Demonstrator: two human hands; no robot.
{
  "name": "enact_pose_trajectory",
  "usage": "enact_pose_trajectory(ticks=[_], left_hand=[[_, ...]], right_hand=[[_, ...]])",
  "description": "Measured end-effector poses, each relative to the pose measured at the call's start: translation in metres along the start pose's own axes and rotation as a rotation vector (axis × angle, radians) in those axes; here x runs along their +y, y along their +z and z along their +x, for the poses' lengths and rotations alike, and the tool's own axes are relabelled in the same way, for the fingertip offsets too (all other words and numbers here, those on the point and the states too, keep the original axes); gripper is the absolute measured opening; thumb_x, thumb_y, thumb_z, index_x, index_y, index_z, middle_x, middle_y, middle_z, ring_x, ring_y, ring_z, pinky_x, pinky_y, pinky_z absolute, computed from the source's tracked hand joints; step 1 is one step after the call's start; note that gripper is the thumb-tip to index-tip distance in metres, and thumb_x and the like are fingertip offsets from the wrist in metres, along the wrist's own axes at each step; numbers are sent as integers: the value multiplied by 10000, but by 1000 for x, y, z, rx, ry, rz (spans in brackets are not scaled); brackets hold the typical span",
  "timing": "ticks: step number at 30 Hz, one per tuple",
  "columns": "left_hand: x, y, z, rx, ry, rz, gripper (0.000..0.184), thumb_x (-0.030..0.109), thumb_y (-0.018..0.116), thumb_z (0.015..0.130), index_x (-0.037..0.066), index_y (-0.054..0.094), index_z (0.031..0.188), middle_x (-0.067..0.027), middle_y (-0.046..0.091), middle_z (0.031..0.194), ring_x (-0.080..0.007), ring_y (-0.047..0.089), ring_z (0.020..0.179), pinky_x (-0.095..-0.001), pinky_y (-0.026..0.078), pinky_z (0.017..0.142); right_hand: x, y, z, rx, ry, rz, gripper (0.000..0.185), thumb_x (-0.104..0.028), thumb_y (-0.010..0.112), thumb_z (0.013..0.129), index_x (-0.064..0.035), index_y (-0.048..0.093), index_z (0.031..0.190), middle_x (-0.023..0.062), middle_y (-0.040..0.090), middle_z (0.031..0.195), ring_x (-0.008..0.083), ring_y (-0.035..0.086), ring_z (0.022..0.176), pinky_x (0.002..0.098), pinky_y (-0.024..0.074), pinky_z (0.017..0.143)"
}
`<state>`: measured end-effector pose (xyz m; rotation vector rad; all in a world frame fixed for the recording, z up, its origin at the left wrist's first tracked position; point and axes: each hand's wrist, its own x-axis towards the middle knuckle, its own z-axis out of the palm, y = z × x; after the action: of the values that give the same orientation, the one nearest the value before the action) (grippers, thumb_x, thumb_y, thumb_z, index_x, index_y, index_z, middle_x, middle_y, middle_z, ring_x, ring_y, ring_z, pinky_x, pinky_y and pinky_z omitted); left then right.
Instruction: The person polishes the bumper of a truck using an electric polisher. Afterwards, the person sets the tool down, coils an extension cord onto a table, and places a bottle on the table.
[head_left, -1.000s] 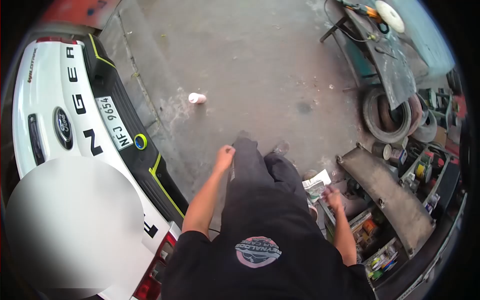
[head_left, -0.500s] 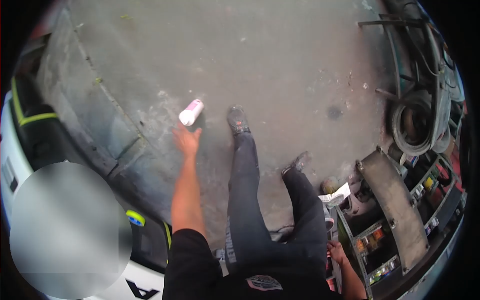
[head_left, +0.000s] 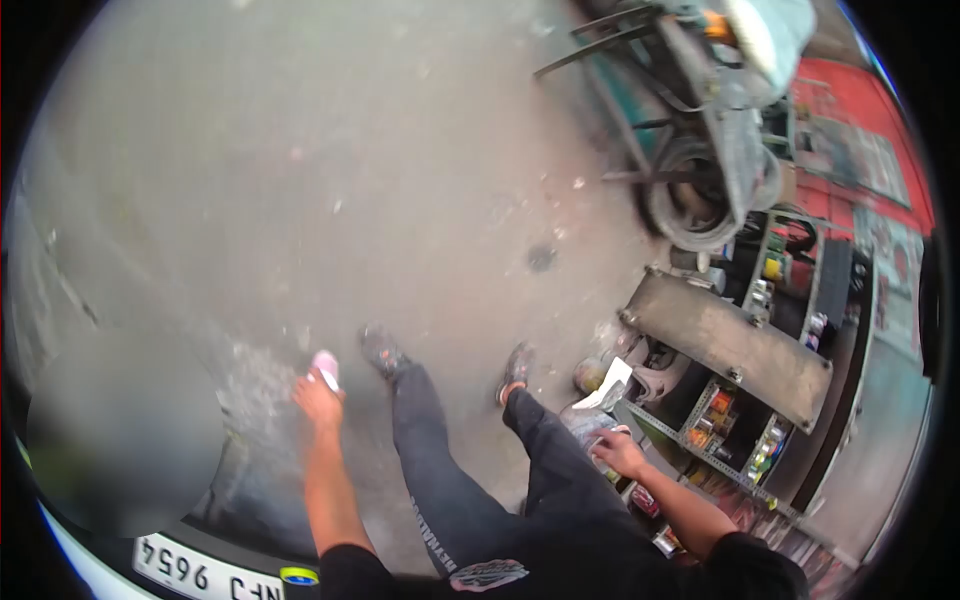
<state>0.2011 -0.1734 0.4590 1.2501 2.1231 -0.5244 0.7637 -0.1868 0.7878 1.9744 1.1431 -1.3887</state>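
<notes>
A pink and white bottle [head_left: 325, 364] is in my left hand [head_left: 320, 399], low over the concrete floor, beside my left shoe. My fingers are closed around its near end and hide part of it. My right hand [head_left: 620, 453] is at the left edge of the shelf rack [head_left: 690, 445], with its fingers partly spread and apparently nothing in them. Close to those fingers lies a clear, plastic-looking item [head_left: 585, 424]. A folded white paper [head_left: 606, 386] rests just beyond it.
A worn flat panel [head_left: 730, 345] lies across the rack, which holds several small cans and packs. Behind it stand a tyre [head_left: 692, 205] and metal frames [head_left: 640, 120]. A vehicle's bumper with a licence plate [head_left: 205, 572] is at lower left. A red panel [head_left: 850, 120] stands far right.
My left hand has closed on the bottle, which it was only reaching toward before. My right hand has moved forward along the rack. The view has turned to the right.
</notes>
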Motion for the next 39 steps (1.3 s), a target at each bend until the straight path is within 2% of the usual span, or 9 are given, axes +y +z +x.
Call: enact_pose_trajectory(ticks=[4,11,19,21,25,29,32,34,39], left_hand=[[97,-112,-86,-68,297,185,938,533,852,643,118,549,1428,-182,590,1231,-335,568,1193,-546,322,1130],[311,-358,-268,84,993,-21,704,446,880,680,87,651,1241,-153,697,1056,-312,649,1098,-472,439,951],[559,-510,-355,305,1164,-43,1087,505,899,673,58,399,1529,-255,620,1270,-386,644,1112,-539,437,1042],[599,-528,-349,227,1167,-279,1065,441,873,737,65,317,1564,-280,574,1352,-401,623,1179,-542,417,1080],[612,-525,-315,-62,700,-808,961,354,807,857,1,279,1578,-323,473,1490,-433,513,1356,-483,437,1104],[509,-414,-235,-8,413,-243,818,513,694,914,-52,469,1462,-295,580,1397,-434,567,1299,-483,452,1089],[433,-354,-222,-228,147,-301,792,585,702,873,-18,572,1369,-288,677,1209,-439,636,1169,-503,506,1005],[381,-299,-222,46,216,-213,778,551,746,861,8,580,1391,-208,742,989,-306,722,884,-443,566,836],[390,-318,-275,-252,-290,-601,689,476,742,903,13,585,1389,-146,740,1004,-225,715,889,-365,577,731]], right_hand=[[-114,-11,-20,19,-330,-166,575,-213,728,903,-74,516,1419,198,661,1199,341,659,1104,427,533,949],[-163,-111,-63,420,-812,-319,900,-277,829,796,-46,351,1523,243,427,1498,468,387,1415,561,340,1170],[-108,-357,-44,810,-986,487,768,-291,848,666,-2,546,1310,248,631,1237,450,615,1123,453,518,948],[-78,-411,14,947,-931,692,904,-288,920,681,-32,448,1408,144,658,1206,277,649,1137,428,520,991],[-48,-553,74,1110,-718,1013,855,-213,882,714,-26,418,1407,145,641,1263,252,628,1154,401,504,1004],[-6,-679,174,1261,-586,728,393,-311,685,900,-30,674,1176,113,705,1134,274,656,1049,407,519,952],[28,-747,305,1484,-673,894,569,-313,803,860,10,617,1289,159,654,1278,286,632,1190,398,476,1053],[37,-768,366,1477,-594,1121,787,-351,870,806,-7,492,1404,171,611,1339,297,614,1213,405,465,1051],[32,-760,367,1467,-504,1117,844,-353,875,803,-20,430,1438,167,597,1348,291,601,1230,405,457,1054]])
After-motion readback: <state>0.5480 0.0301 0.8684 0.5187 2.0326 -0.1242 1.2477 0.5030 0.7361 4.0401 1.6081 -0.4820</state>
